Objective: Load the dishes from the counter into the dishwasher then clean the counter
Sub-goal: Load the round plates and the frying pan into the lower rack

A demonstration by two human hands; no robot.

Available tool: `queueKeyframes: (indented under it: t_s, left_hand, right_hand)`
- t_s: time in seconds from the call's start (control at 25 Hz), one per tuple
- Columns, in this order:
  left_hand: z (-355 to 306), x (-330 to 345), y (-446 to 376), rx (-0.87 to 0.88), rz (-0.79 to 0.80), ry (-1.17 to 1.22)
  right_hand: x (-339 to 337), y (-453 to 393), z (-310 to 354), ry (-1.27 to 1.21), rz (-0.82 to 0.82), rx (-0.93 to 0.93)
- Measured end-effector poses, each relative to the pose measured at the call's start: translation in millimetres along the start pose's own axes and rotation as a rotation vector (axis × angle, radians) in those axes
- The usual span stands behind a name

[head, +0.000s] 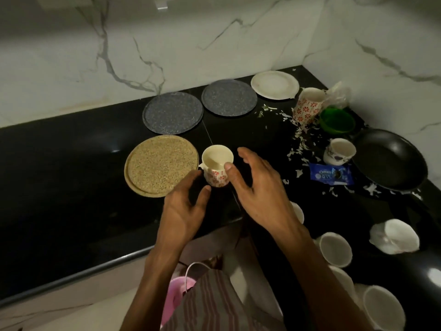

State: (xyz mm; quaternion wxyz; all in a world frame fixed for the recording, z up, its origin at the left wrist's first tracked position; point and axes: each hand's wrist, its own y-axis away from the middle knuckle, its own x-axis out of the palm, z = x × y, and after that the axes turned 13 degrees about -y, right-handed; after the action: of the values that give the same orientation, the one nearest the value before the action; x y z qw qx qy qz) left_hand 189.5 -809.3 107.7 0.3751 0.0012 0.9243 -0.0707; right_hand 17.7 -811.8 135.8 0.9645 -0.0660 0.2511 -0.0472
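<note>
Head view, black stone table [71,177] in a corner under marble-veined walls. Item: floral cup [217,165], upright, cream inside, red flower print outside, standing just beside the right edge of the tan speckled plate [161,165]. Item: right hand [256,187], thumb laid against the cup's near rim and wall, fingers spread loosely and arched over the table to the cup's right, not wrapped round it. Item: left hand [185,206], fingers loose and slightly curled, fingertips at the cup's lower left side; whether they touch it I cannot tell. Item: two grey speckled plates [173,113] [229,97], side by side behind the tan one, near the wall. Item: white plate [275,84], furthest back, in the corner. Item: second floral cup [306,106], taller, tilted, next to a green bowl [337,120]. Item: small white cup with dark print [340,151], upright, just left of the black frying pan [389,158]. Item: blue biscuit wrapper [330,174], flat, near the pan. Item: white and green scraps [301,142], scattered between the plates and the pan. Item: several white cups [335,249] grouped along the lower right, one lying on its side [393,236].
</note>
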Motion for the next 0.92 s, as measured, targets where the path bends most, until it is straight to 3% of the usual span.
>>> queueKeyframes:
  t_s: [0.32, 0.56, 0.72, 0.92]
  left_hand:
    - [40.0, 1.7, -150.4, -0.083, -0.061, -0.101]
    - [86.0, 23.6, -228.2, -0.081, 0.066, -0.176]
    - [99.8, 30.4, -256.5, -0.090, 0.113, -0.149]
    - [112.2, 31.6, -266.7, -0.106, 0.096, -0.135]
  right_hand:
    - [33.4, -165.2, -31.7, -0.018, 0.103, 0.124]
    - [100.5, -262.9, -81.1, 0.010, 0.212, 0.355]
    - [143.4, -307.7, -100.9, 0.021, 0.104, 0.498]
    - [178.4, -338.7, -88.5, 0.238, -0.020, 0.558]
